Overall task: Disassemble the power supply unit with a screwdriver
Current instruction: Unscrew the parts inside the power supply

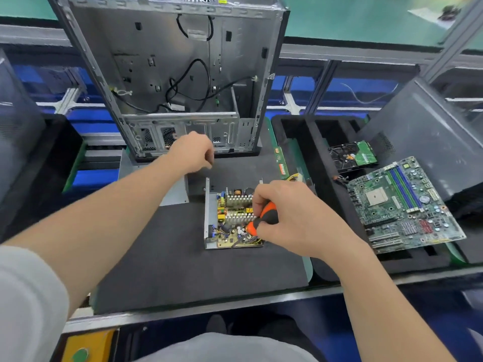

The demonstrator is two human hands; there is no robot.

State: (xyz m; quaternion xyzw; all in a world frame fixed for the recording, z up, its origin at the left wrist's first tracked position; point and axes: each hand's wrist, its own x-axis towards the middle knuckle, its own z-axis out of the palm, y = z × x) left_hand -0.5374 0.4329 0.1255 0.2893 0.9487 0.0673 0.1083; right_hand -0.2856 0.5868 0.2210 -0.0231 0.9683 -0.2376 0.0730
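Head view: power supply unit sits on a dark foam mat on the table, roughly centre of the mat, in front of the person. Its lid is off; heat sinks, coils and the yellowish circuit board are exposed inside the grey metal tray. Right hand is curled round the orange-and-black handle of a screwdriver, held over the near right part of the board; the tip is hidden by the hand. Left hand is raised behind the unit, fingers curled downward; cannot tell if it pinches anything. A grey metal cover lies just left of the unit. An open computer case stands upright behind. To the right, on a black tray: motherboard and hard drive.
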